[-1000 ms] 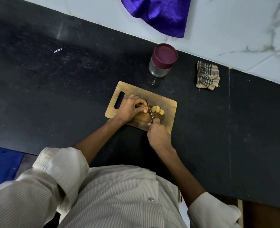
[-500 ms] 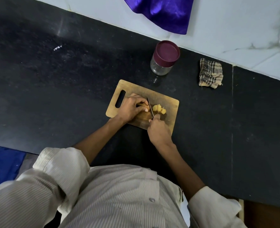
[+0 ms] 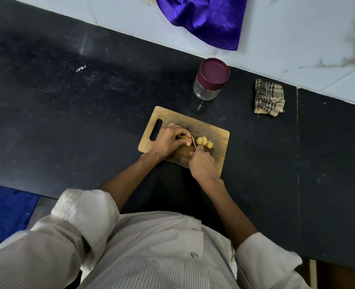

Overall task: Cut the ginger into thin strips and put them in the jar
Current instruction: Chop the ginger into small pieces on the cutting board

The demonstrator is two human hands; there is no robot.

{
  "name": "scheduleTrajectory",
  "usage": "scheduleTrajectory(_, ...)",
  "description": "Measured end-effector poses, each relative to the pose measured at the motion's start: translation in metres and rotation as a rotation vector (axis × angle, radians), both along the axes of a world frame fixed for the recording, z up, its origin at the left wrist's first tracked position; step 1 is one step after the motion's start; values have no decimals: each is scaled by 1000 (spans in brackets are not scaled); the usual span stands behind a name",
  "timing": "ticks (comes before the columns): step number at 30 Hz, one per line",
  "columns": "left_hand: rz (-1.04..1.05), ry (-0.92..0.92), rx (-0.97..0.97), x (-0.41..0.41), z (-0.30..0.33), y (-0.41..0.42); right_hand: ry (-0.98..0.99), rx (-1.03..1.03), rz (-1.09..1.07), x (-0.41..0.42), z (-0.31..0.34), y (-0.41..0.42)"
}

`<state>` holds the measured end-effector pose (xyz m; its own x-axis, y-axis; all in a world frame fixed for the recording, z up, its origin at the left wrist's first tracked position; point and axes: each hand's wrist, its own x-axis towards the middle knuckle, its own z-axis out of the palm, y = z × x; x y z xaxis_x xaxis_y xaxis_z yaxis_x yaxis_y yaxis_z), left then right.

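Change: since the earlier frames both hands kept their places on the board, and the knife (image 3: 191,138) stayed upright between them with the blade barely shifted.
Landmark: one wooden cutting board (image 3: 218,136) lay on the black worktop (image 3: 68,122).
Left hand: left hand (image 3: 168,140) rested on the board's middle, fingers curled down over one ginger piece (image 3: 187,140), mostly hidden beneath them.
Right hand: right hand (image 3: 202,165) sat at the board's near edge, fingers clenched round the knife handle.
Cut ginger: one small heap of yellow pieces (image 3: 204,142) lay on the board just right of the blade; their count could not be told.
Jar: one glass jar (image 3: 211,79) with its maroon lid on stood beyond the board's far edge.
Cloths: one checked rag (image 3: 269,98) lay right of the jar; one purple cloth (image 3: 205,17) lay beyond it.
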<state>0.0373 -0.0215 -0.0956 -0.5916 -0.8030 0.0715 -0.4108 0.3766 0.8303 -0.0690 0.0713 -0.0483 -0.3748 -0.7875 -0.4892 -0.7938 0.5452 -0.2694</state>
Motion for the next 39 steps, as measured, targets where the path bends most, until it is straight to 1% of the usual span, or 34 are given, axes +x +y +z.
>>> scheduleTrajectory(4,0,3,6,0,1,0,6,-15,14,-3,-1,18)
scheduleTrajectory(8,-3,17,42,1,4,-1,-17,-27,-19,-3,0,27)
scheduleTrajectory(11,-4,36,74,2,8,-2,-33,-44,-37,-3,1,28)
scheduleTrajectory(20,-6,19,82,2,7,-2,-52,-32,-79,-5,1,26)
scheduleTrajectory(25,-81,-103,3,3,4,-3,-51,-22,-78,-5,2,26)
scheduleTrajectory(30,-27,-37,39,3,8,-4,-51,-26,-93,-4,3,26)
scheduleTrajectory(39,-49,-87,77,4,6,-5,-112,-42,-138,-10,-1,30)
